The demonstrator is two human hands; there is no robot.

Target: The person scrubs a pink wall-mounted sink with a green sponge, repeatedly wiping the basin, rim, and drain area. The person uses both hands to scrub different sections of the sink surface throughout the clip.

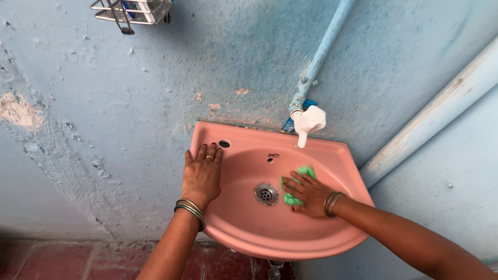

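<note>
Right hand (307, 192) presses a green scrub pad (296, 183) flat against the inner right wall of the pink washbasin (254, 236), beside the drain (266, 194). Pad looks soft, light, probably wet; best pinned under spread fingers. Left hand (202, 175) lies open, empty, on the left rim.

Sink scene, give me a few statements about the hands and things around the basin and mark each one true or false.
1. The right hand presses a green cloth inside the pink sink. True.
2. The left hand grips the tap. False: it lies flat on the sink's left rim.
3. The tap is white. True.
4. A plug covers the drain. False: the metal drain is uncovered.
5. The wire rack stands on the floor. False: it hangs on the wall.
</note>
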